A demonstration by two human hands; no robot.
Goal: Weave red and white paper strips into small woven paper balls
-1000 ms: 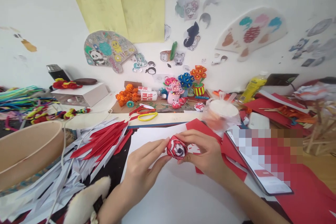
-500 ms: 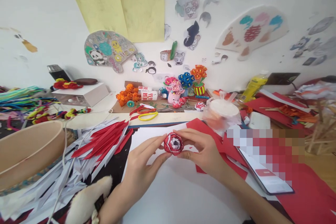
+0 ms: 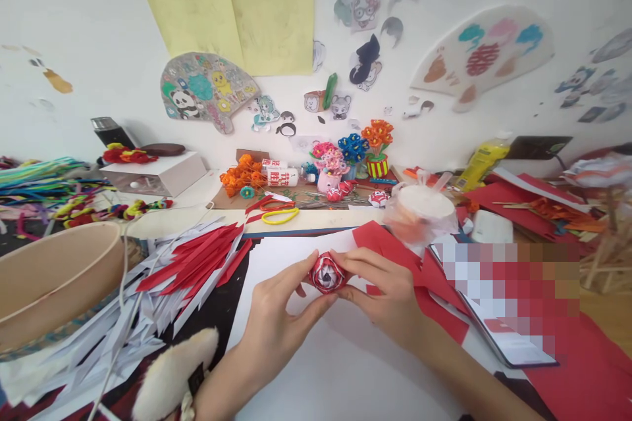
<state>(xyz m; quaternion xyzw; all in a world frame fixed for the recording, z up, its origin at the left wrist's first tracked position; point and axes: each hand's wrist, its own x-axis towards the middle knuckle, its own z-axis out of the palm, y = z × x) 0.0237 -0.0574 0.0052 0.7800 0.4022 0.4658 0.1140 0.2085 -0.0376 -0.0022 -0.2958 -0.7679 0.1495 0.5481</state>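
Observation:
A red and white folded paper flower [image 3: 326,274], round like a rosebud, is held over the white paper sheet [image 3: 340,368]. Its pale, swirled centre faces me. My left hand [image 3: 279,306] grips it from the left, thumb below and fingers above. From the right, my right hand [image 3: 382,293] pinches the same flower between thumb and fingertips. The flower's underside is hidden. Red paper [image 3: 380,243] lies beyond and beside my right hand. To the left is a pile of folded red strips [image 3: 197,260] and white strips [image 3: 111,316].
Yellow-handled scissors [image 3: 280,215] lie past the sheet. Behind stand pipe-cleaner flowers in pots [image 3: 378,166], with finished paper flowers [image 3: 338,193] nearby. A phone [image 3: 518,342] and a lidded cup in plastic [image 3: 424,210] are at right; a beige basin [image 3: 59,270] is at left.
The flower has turned slightly, so its centre faces me more directly. My left thumb has moved right along its lower edge. The view has shifted a little.

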